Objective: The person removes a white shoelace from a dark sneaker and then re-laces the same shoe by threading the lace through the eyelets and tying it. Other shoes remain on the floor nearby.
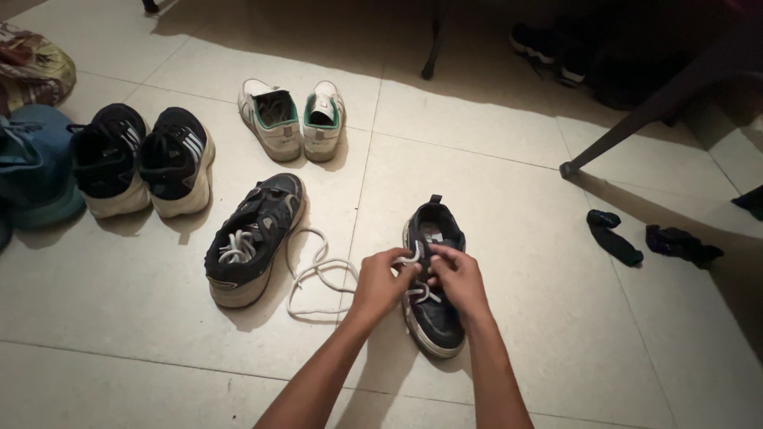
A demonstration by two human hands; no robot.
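Two bare hands at work over a dark sneaker (433, 298) on the pale tiled floor (556, 302), near centre of the scene, toe toward the camera. Left hand (380, 280) and right hand (457, 278) close together above the tongue, fingers of each pinched on the white lace (318, 274), thumbs and forefingers almost touching over the upper eyelets. Long slack of that lace looped loose on the tile to the left, trailing toward the matching dark sneaker (253, 242), itself only part-laced and tipped a little on its side. Likely trouble, judged from the lie of things: loose loop snagging or knotting on itself if drawn fast; lace end slipping from the pinch and sliding back out of an eyelet; uneven lengths left on the two sides; shoe dragging across the smooth tile, with nothing but the lace holding it. Dim light over the shoe, so a missed eyelet also possible. Both forearms extended forward and converging from the near edge, wrists slightly bent down, knuckles up, right hand a touch farther forward than left. Farther left, a black pair with white stripes (143, 159) beside a blue bag (32, 171); far centre, a white pair with green lining (294, 119); right, two dark socks (648, 238) near a chair leg (628, 131).
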